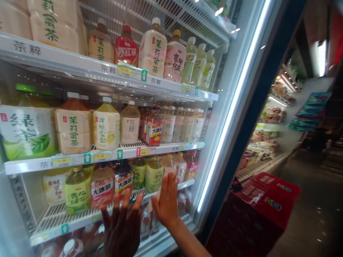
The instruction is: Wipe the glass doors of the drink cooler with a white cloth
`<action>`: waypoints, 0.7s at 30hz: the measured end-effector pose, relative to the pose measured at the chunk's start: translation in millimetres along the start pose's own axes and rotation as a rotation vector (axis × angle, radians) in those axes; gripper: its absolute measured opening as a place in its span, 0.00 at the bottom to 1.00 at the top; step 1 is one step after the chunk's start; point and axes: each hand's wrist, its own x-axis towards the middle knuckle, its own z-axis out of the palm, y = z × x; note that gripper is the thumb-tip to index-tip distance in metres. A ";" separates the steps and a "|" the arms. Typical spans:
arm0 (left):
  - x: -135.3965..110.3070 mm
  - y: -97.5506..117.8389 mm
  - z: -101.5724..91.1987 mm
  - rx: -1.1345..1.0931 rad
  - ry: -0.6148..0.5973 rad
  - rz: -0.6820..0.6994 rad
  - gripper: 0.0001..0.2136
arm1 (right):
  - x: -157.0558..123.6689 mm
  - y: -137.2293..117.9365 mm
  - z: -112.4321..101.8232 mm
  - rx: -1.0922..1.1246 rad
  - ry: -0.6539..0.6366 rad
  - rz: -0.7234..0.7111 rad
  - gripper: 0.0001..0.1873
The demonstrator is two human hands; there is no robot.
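Both hands are raised in front of a lit drinks cooler, palms turned toward its shelves. My left hand (122, 223) is in shadow with its fingers spread, holding nothing, in front of the lower shelf. Beside it on the right, my right hand (167, 203) is open too, fingers stretched upward and thumb apart. Nearest the hands are a dark-labelled tea bottle (123, 178), a pink-labelled tea bottle (102, 185) and a green tea bottle (154, 175). Light specks look like reflections on glass; I cannot tell whether either hand touches it.
Large tea bottles (73, 125) line the middle shelf (104, 154), with more on the upper shelf (88, 67). A bright light strip (233, 103) runs along the cooler's right frame. Stacked red cartons (257, 210) stand right of it, below another stocked display (264, 150).
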 end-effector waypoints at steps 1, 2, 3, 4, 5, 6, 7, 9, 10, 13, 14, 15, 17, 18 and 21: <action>-0.3 0.5 2.3 -0.010 -0.007 -0.004 0.20 | -25.2 -3.6 2.8 -0.009 -0.023 -0.024 0.41; 0.0 0.3 4.0 -0.009 -0.016 0.007 0.21 | -43.7 -4.9 4.4 -0.015 -0.048 -0.052 0.41; 1.0 -0.4 4.9 0.000 -0.019 0.020 0.22 | -52.4 -3.4 4.5 -0.016 -0.066 -0.075 0.41; 2.7 -1.3 5.2 0.018 -0.020 0.037 0.23 | -49.6 1.0 2.7 -0.012 -0.075 -0.079 0.41; 5.0 -2.3 5.0 0.037 -0.016 0.055 0.24 | -36.0 8.1 -0.6 -0.002 -0.067 -0.058 0.41; 7.5 -3.4 4.4 0.056 -0.007 0.070 0.25 | -13.7 17.1 -5.0 0.015 -0.041 -0.015 0.41; 9.7 -4.5 3.8 0.070 0.001 0.076 0.26 | 13.5 26.7 -9.7 0.035 0.000 0.042 0.41; 12.3 -7.4 2.7 0.100 0.019 0.084 0.28 | 64.6 41.8 -16.8 0.077 0.076 0.131 0.40; 12.2 -9.2 2.3 0.120 0.020 0.094 0.29 | 80.0 44.5 -18.2 0.093 0.101 0.158 0.39; 7.6 -14.4 0.8 0.167 0.009 0.094 0.33 | 62.4 26.8 -12.1 0.111 0.113 0.184 0.39; 5.7 -15.7 -0.3 0.165 0.007 0.077 0.34 | 39.0 14.3 -7.6 0.109 0.096 0.177 0.40; 4.3 -16.9 -1.8 0.150 0.006 0.045 0.34 | 12.7 0.4 -2.8 0.105 0.074 0.157 0.41; 3.6 -19.5 -6.4 0.119 0.014 -0.024 0.35 | -29.1 -26.6 5.3 0.097 0.018 0.056 0.43; 4.4 -21.3 -9.5 0.116 0.019 -0.049 0.36 | -36.6 -38.0 7.4 0.095 -0.005 0.017 0.43; 8.9 -29.9 -21.0 0.173 0.039 -0.047 0.39 | 8.8 -61.6 4.3 0.107 0.002 -0.006 0.43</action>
